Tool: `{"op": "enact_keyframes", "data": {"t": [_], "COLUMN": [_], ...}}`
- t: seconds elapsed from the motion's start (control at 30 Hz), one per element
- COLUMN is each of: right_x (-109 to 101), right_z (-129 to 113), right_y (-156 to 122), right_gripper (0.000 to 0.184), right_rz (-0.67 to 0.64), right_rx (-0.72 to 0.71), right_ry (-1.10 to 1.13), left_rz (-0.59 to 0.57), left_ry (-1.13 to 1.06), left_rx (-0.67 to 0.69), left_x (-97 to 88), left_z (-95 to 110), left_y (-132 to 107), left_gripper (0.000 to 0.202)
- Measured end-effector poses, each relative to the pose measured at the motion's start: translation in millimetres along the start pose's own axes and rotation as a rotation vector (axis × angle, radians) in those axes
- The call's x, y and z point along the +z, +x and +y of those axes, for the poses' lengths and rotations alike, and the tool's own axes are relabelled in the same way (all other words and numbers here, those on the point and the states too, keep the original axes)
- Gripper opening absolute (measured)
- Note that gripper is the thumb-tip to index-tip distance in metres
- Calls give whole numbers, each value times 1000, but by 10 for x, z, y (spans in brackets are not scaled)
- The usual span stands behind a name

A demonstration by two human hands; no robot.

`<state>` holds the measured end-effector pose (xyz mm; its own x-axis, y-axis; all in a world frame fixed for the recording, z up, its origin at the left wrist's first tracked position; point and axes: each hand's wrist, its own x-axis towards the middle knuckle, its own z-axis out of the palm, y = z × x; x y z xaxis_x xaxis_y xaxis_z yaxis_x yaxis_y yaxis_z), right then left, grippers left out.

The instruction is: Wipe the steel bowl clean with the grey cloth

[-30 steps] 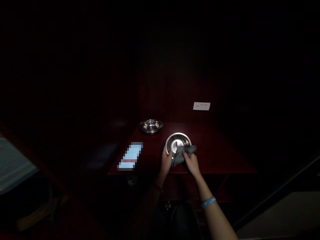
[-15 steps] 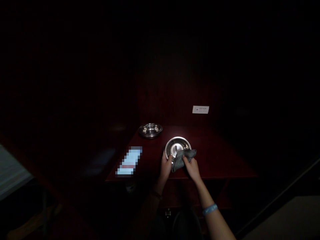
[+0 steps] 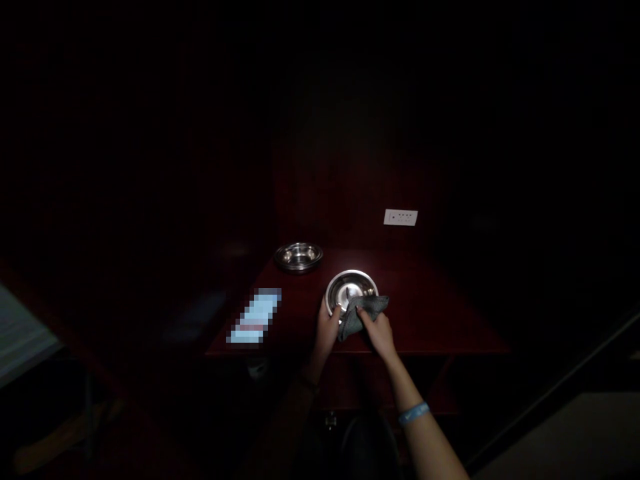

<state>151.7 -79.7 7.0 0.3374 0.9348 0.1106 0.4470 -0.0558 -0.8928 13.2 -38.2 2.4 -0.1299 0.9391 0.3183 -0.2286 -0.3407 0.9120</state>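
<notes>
A round steel bowl (image 3: 345, 293) is held tilted up over the front of the dark red desk, its shiny inside facing me. My left hand (image 3: 328, 328) grips the bowl's lower left rim, thumb on the inner edge. In my right hand (image 3: 379, 331) is a grey cloth (image 3: 354, 323), pinched under the thumb and laid over the bowl's lower right rim. The cloth covers that part of the bowl, and most of my right fingers are hidden behind it.
Steel dishes (image 3: 299, 257), seemingly stacked, stand at the back left of the desk (image 3: 425, 320). A bright pixelated patch (image 3: 255, 317) lies at the left front. A white socket plate (image 3: 401, 217) is on the back wall. Surroundings are very dark.
Everything sits slightly further left and up in view. Both hands keep hold of the bowl and cloth, whose positions against each other barely differ.
</notes>
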Motion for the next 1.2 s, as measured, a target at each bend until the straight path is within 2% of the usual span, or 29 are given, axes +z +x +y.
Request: {"op": "enact_keyframes", "data": {"t": [0.33, 0.77, 0.83, 0.97, 1.07, 1.13, 1.2], "right_x": [7, 1, -2, -14, -57, -114, -180], "right_z": [3, -17, -11, -3, -73, -179, -304], "right_y": [-40, -61, -63, -51, -54, -73, -95], "right_gripper": [40, 40, 46, 62, 63, 58, 52], "right_rz": [43, 81, 166, 505, 716, 803, 762], "right_rx": [-39, -72, -88, -40, -62, -187, -435], "right_ry": [17, 83, 186, 492, 640, 642, 546], "left_rz": [2, 21, 62, 178, 155, 124, 116], "left_ry": [9, 23, 49, 125, 168, 175, 178], "left_rx": [-57, -63, -43, -48, -50, -43, -30], "left_x": [-21, -9, -15, -33, -39, -35, -26], "left_z": [-49, -39, -67, -114, -133, -137, -128], "left_y": [6, 3, 20, 44, 37, 27, 20], "left_gripper": [60, 54, 53, 56, 52, 46, 42]}}
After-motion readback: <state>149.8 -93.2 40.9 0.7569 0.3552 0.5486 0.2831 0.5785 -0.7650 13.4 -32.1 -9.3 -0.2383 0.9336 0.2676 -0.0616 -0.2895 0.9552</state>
